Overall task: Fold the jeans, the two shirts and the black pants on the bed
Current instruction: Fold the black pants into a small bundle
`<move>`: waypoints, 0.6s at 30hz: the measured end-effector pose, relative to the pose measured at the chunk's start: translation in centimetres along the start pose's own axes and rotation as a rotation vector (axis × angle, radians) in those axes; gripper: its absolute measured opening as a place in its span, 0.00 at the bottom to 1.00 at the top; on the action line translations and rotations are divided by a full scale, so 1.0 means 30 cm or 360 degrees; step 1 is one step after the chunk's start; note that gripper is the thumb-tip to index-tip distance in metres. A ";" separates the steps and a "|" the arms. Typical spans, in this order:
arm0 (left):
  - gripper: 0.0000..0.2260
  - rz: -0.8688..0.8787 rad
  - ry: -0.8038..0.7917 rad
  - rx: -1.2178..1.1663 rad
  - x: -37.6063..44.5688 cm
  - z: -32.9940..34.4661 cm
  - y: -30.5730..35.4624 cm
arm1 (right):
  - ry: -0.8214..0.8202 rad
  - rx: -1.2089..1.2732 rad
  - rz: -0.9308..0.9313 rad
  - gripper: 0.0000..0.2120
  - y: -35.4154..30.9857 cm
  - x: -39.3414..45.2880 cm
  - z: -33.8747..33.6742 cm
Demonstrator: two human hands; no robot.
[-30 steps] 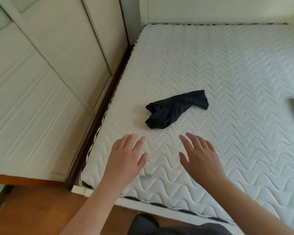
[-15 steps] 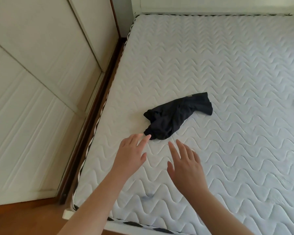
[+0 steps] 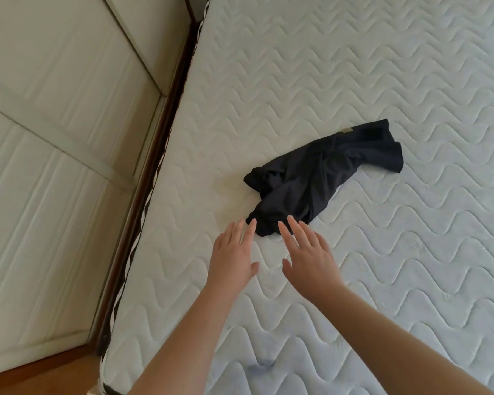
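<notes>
Fingers straight and holding nothing, our left hand (image 3: 233, 259) and right hand (image 3: 308, 253) flank the crumpled black pants' (image 3: 317, 178) near end on the bed (image 3: 382, 81), apparently ready to spread them flat.

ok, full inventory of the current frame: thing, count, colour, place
black garment: 1, black, crumpled on the mattress, centre of view
tag: 1, tan, on the garment's far edge
mattress: 1, white quilted with wavy stitching, fills the right of the view
mattress edge trim: 1, black and white, along the left side
wardrobe doors: white panelled, left of the bed
floor: brown wood, bottom left
left hand: 1, fingers straight, fingertips at the garment's near end
right hand: 1, fingers straight, fingertips at the garment's near end
</notes>
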State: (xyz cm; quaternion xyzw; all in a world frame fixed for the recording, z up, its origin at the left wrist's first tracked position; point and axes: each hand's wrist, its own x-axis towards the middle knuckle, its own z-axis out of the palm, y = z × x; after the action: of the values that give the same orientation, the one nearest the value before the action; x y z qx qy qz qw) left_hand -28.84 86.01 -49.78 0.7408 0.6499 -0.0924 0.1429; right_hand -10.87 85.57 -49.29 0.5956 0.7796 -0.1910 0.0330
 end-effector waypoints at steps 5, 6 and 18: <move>0.43 -0.0015 -0.0029 -0.0082 0.165 0.184 -0.065 | -0.0079 0.0090 0.0050 0.40 0.025 0.202 0.167; 0.43 0.0003 -0.0027 -0.0117 0.194 0.214 -0.076 | -0.0080 0.0108 0.0044 0.40 0.032 0.234 0.195; 0.23 -0.0073 0.0022 -0.0770 0.423 0.339 -0.017 | -0.0075 0.0111 0.0028 0.45 0.156 0.380 0.364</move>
State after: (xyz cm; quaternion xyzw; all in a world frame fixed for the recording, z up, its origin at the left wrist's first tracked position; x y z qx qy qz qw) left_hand -27.09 94.59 -63.51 0.6706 0.6707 0.0679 0.3096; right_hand -11.68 93.36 -63.78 0.5984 0.7662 -0.2318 0.0323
